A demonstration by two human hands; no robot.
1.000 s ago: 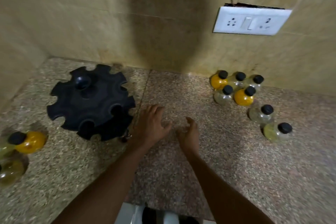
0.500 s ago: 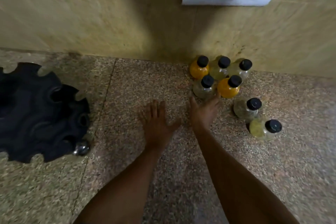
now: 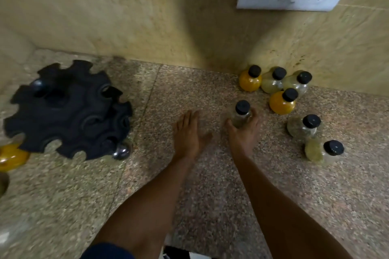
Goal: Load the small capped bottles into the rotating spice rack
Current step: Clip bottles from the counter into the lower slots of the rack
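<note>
Here the right hand (image 3: 242, 132) is wrapped around a clear bottle (image 3: 242, 114) with a black cap, fingers curled on its body while it stands upright on the speckled counter (image 3: 210, 195). The left hand (image 3: 188, 134) lies flat and spread just left of that bottle, gripping nothing. Right of the held bottle stands an orange bottle (image 3: 282, 102); behind it, against the wall, an orange one and two pale ones cluster, with two more pale bottles further right. The black spice rack (image 3: 67, 109) sits well left of the held bottle, its slots apparently unfilled, though blur makes that uncertain.
</note>
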